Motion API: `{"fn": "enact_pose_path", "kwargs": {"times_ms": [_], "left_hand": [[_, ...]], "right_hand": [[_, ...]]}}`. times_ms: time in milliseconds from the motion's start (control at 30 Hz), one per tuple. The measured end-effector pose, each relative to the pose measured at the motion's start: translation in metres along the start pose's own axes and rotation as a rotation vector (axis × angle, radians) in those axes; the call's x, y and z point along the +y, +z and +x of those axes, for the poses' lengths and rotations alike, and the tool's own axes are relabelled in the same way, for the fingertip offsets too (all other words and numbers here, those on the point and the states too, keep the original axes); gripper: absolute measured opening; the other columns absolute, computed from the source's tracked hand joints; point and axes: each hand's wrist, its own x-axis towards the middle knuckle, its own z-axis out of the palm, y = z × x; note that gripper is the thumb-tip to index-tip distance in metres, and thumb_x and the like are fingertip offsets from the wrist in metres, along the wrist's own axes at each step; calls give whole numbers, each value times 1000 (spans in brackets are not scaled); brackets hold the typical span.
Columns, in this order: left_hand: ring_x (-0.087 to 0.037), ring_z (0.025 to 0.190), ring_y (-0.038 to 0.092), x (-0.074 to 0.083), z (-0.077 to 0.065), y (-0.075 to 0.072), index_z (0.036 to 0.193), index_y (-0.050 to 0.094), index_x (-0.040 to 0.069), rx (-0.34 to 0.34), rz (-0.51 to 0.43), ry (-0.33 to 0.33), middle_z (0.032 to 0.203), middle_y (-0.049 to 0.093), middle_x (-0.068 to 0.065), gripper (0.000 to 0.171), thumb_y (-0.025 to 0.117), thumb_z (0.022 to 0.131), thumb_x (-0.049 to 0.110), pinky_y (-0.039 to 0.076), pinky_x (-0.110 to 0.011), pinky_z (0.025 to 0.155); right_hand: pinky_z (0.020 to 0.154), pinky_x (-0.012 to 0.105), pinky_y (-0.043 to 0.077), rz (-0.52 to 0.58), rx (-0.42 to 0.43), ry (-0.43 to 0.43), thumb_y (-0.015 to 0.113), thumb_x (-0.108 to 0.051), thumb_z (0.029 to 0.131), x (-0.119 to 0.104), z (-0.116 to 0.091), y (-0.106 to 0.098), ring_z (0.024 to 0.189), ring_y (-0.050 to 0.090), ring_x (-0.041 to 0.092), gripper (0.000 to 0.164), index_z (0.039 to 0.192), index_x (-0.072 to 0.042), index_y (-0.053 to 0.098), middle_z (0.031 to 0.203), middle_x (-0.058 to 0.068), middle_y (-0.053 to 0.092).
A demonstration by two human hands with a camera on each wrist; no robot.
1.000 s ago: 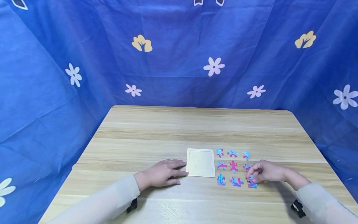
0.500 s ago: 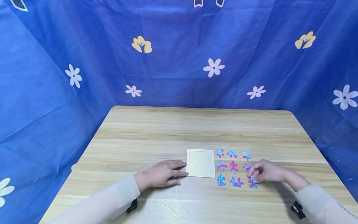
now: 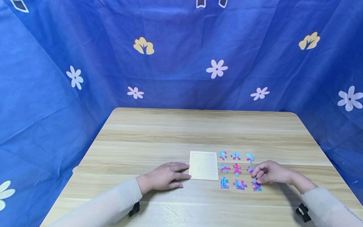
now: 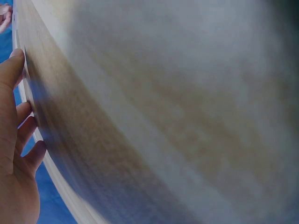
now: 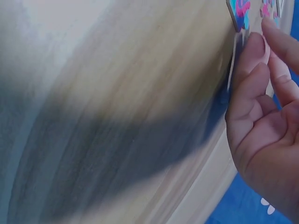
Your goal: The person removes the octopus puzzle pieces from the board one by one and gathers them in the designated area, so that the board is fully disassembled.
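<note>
Fingers spread, my left hand [image 3: 163, 176] lies flat on the table with its fingertips at the left edge of a square, shallow wooden puzzle tray [image 3: 203, 165]. To the tray's right, jigsaw pieces in blue, pink and purple lie apart in three rows of three. My right hand [image 3: 273, 172] is over the right end of these rows, its fingers loosely bent. Its fingertips are at the top of the lower right puzzle piece [image 3: 256, 186] and partly cover the middle right piece [image 3: 250, 169]. In the right wrist view, thumb and index finger stand apart beside a puzzle piece [image 5: 241, 13].
The wooden table [image 3: 181, 132] has a blue floral curtain [image 3: 175, 72] behind it and at both sides. The pink centre piece [image 3: 237, 169] and the lower middle piece [image 3: 240, 184] lie left of my right hand.
The lower right puzzle piece has shifted slightly to the right. My right hand has moved a little the same way, and its fingertips now cover less of the piece. My left hand stays put.
</note>
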Motion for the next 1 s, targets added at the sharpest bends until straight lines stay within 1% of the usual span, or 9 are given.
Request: {"fn": "enact_pose_path", "kwargs": {"times_ms": [133,200,267,367,433,533,700,867,1000], "left_hand": [[-27,131,41,1,0,-1,134,57,24,-6,1,-8,144,43,-10,45,54,94,45,36,-43,106],[-26,131,41,1,0,-1,134,57,24,-8,0,-9,144,44,-10,45,54,94,45,36,-43,106],[-26,131,41,1,0,-1,134,57,24,-8,1,-8,144,44,-10,45,55,94,45,36,-43,106],[-27,131,42,1,0,-1,133,58,24,-4,-4,-4,144,44,-11,45,55,94,44,36,-43,106],[-27,131,42,1,1,-1,133,58,23,-1,-9,-3,143,44,-11,45,55,94,44,36,-43,106],[-27,130,42,1,0,-1,133,58,23,4,-24,-5,143,44,-11,45,55,94,44,36,-43,106],[-28,130,42,0,1,-2,133,58,22,9,-58,-12,143,45,-12,45,57,93,44,36,-44,106],[-25,132,40,0,3,-3,135,56,22,3,-98,-59,144,43,-10,48,57,93,45,33,-42,108],[-27,131,41,-2,3,-6,134,57,18,52,-127,-108,143,44,-11,49,59,92,44,34,-45,107]], "right_hand": [[47,16,34,58,-22,-27,69,-4,85,2,0,-4,57,44,5,28,108,10,62,91,13,63],[47,17,36,85,-25,-41,67,-5,87,2,1,-5,59,46,6,30,111,11,60,95,15,64],[49,17,41,112,-19,-46,66,-6,88,2,2,-6,64,51,7,32,114,11,59,99,16,64],[59,21,51,154,1,-47,64,-7,90,0,5,-4,75,59,12,34,117,12,56,103,18,63],[67,26,55,175,27,-49,65,-8,90,-2,8,-1,84,62,18,36,118,13,55,105,19,63],[76,34,56,170,78,-59,66,-11,90,-7,14,3,92,63,25,40,119,13,53,106,20,62],[75,38,56,101,161,-79,66,-16,90,-14,28,12,90,63,30,41,123,8,55,107,19,62],[76,43,56,82,229,-95,65,-21,92,-27,41,20,94,62,36,42,126,2,55,110,19,62],[82,43,54,101,274,-129,66,-23,91,-40,48,25,102,60,36,49,129,5,52,115,22,61]]}}
